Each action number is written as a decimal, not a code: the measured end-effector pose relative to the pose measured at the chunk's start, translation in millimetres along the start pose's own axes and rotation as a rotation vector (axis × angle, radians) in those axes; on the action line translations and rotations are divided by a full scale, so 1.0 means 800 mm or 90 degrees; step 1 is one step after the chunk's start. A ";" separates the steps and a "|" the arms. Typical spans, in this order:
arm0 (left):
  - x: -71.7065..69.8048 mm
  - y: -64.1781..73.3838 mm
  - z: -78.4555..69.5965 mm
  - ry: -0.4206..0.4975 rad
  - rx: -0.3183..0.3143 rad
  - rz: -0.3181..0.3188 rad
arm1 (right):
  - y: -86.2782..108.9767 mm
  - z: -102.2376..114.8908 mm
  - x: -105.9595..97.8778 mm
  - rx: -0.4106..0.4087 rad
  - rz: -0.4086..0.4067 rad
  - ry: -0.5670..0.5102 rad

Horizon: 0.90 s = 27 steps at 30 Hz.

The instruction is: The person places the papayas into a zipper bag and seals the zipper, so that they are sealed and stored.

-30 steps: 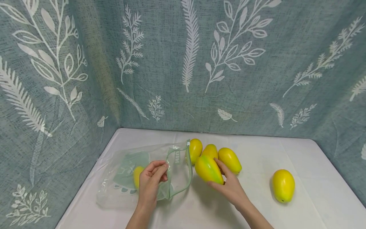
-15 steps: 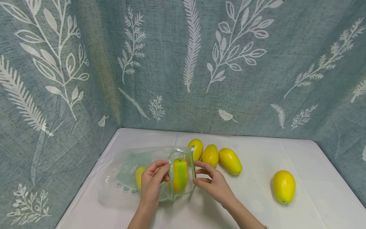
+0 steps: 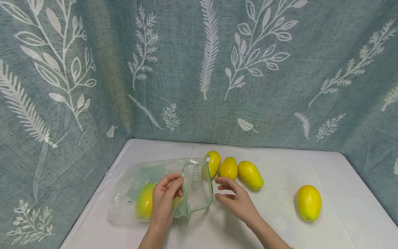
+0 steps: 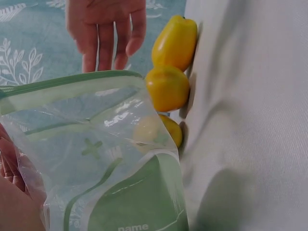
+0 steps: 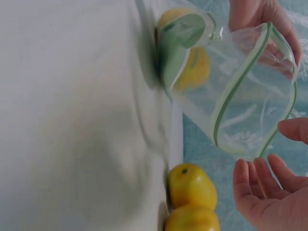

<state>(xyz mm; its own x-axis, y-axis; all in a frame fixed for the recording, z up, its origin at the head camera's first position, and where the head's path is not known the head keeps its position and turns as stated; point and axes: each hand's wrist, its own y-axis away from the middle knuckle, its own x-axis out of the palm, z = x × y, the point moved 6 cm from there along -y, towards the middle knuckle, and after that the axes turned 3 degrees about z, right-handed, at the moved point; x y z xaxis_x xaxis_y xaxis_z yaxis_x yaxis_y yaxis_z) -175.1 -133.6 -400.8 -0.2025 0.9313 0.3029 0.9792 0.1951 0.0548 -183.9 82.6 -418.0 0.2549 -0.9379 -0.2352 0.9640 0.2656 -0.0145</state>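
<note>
My left hand (image 3: 166,195) pinches the rim of a clear zip bag (image 3: 150,173) with green print, its mouth spread toward the right. Inside, a yellow mango-like fruit (image 3: 144,202) lies partly behind the left hand. Through the plastic, the right wrist view shows one yellow fruit (image 5: 196,70) and part of another (image 5: 174,17) deeper in. My right hand (image 3: 234,199) holds nothing; its fingers are loosely bent just outside the bag's mouth. The left wrist view shows the bag's green zip edge (image 4: 72,82) across it, with the left hand at its lower left.
Behind the bag's mouth stand a yellow fruit (image 3: 214,164), a second fruit (image 3: 228,168) and a third fruit (image 3: 250,175) in a row. A separate fruit (image 3: 308,203) lies far right on the white table (image 3: 273,228). A patterned curtain (image 3: 186,69) closes off the back.
The right hand carried a yellow-green fruit left into the bag's mouth and let it go; the fruit moved deeper inside. The right hand has drawn back slightly. The left hand kept its pinch.
</note>
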 end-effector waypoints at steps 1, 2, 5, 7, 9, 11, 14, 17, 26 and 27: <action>0.000 0.000 0.000 -0.001 -0.001 -0.001 | 0.000 -0.001 -0.002 0.003 -0.005 0.004; 0.000 0.000 0.001 -0.001 -0.003 -0.001 | 0.001 -0.003 -0.004 0.005 -0.009 0.005; -0.001 -0.001 0.001 -0.003 0.000 -0.003 | 0.002 -0.007 -0.011 0.013 -0.025 0.008; -0.001 -0.001 0.001 -0.002 0.004 -0.002 | 0.002 -0.010 -0.015 0.018 -0.036 0.009; -0.002 0.000 0.000 -0.003 0.007 -0.002 | 0.003 -0.012 -0.020 0.023 -0.048 0.012; -0.002 0.000 0.001 -0.004 0.007 -0.003 | 0.004 -0.015 -0.025 0.028 -0.061 0.017; -0.001 0.000 0.001 -0.004 0.007 -0.005 | 0.005 -0.019 -0.033 0.036 -0.077 0.025; -0.001 0.001 0.001 -0.002 0.006 -0.006 | 0.007 -0.024 -0.040 0.040 -0.087 0.029; -0.001 0.001 0.003 0.002 0.000 -0.005 | 0.009 -0.034 -0.060 0.024 -0.117 0.057; -0.001 0.001 0.003 0.002 0.001 -0.005 | 0.009 -0.034 -0.063 0.022 -0.125 0.061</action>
<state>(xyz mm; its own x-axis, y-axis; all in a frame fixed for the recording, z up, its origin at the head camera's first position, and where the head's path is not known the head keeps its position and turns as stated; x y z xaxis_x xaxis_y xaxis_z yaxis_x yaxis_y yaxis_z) -174.4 -133.8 -403.5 -0.2096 0.9289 0.3055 0.9777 0.2024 0.0553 -191.6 138.1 -433.0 0.0548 -0.9448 -0.3229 0.9968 0.0704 -0.0369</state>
